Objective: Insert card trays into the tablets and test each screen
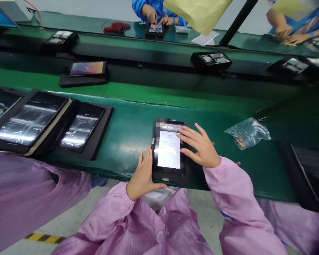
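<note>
A tablet with a lit white page on its screen lies in a black holder at the front edge of the green bench. My left hand rests along the holder's left side and lower corner, fingers stretched and thumb apart. Over the upper right of the screen is my right hand, its fingers spread; whether a fingertip touches the glass I cannot tell. Neither hand grips anything. A blurred patch covers the tablet's top left corner.
Dark-screened tablets on black pads lie at the left. A clear plastic bag with small coloured pieces is at the right. Beyond the bench, tablets in black holders sit along a green conveyor. Co-workers' hands work across it.
</note>
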`<state>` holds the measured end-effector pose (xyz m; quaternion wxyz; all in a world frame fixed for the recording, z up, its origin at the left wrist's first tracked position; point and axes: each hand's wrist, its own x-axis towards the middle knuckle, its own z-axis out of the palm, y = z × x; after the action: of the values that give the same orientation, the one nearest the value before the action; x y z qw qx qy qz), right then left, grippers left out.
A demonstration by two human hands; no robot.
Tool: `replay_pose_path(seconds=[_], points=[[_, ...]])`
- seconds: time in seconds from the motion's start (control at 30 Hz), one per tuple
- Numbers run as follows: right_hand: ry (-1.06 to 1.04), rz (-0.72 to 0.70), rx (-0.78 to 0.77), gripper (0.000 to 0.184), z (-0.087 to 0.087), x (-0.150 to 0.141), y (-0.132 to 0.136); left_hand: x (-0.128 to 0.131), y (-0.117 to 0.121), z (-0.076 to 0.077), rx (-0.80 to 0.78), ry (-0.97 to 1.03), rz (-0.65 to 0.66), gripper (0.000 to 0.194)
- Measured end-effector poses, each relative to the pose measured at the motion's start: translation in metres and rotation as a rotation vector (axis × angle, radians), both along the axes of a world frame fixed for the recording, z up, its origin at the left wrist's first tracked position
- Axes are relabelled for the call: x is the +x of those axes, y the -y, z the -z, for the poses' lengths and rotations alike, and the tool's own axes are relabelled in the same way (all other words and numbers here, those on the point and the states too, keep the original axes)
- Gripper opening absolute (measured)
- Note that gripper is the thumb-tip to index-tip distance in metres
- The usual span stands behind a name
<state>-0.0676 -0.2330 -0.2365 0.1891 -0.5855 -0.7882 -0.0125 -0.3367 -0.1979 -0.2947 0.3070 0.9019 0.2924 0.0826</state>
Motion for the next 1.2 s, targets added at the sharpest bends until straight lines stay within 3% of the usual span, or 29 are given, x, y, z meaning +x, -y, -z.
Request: replay_pose_path(seconds=[0.17,0.33,0.4,0.47,0.53,0.6,0.73,0.8,0.87,0.93,1.07,1.2], points=[[-0.012,-0.105,-0.114,0.047,0.021,-0.014,0.035,0.002,0.000,0.006,0.005,0.039,-0.071,0.136],[0.001,-0.171,-0.195,0.038,0.037,-0.005,0.023,0.001,-0.001,0.006,-0.011,0.039,-0.084,0.136],[0.019,-0.062,-0.141,0.034,0.038,0.008,0.011,0.001,0.000,0.005,-0.012,0.034,-0.098,0.136],[0.008,0.139,-0.063,0.037,0.038,0.018,0.007,0.001,0.002,0.004,-0.003,0.024,-0.109,0.137],[-0.058,0.329,-0.030,0.046,0.038,0.020,0.014,0.002,0.003,0.004,0.012,0.007,-0.121,0.137],[-0.142,0.446,-0.090,0.061,0.038,0.012,0.035,0.004,0.005,0.003,0.030,-0.008,-0.132,0.137],[-0.219,0.456,-0.294,0.111,0.042,-0.022,0.080,0.019,0.001,-0.001,0.059,-0.035,-0.165,0.135],[-0.184,0.438,-0.291,0.121,0.046,-0.035,0.084,0.031,-0.010,-0.003,0.068,-0.041,-0.172,0.131],[-0.111,0.476,-0.231,0.120,0.048,-0.035,0.066,0.049,-0.031,-0.004,0.079,-0.038,-0.164,0.129],[-0.048,0.538,-0.213,0.116,0.045,-0.021,0.031,0.072,-0.060,-0.006,0.089,-0.023,-0.158,0.128],[-0.011,0.685,-0.431,0.111,0.025,0.038,-0.058,0.130,-0.130,-0.017,0.018,0.128,-0.157,0.123],[-0.019,0.801,-0.443,0.109,-0.001,0.090,-0.122,0.190,-0.185,-0.036,-0.057,0.248,-0.170,0.102]])
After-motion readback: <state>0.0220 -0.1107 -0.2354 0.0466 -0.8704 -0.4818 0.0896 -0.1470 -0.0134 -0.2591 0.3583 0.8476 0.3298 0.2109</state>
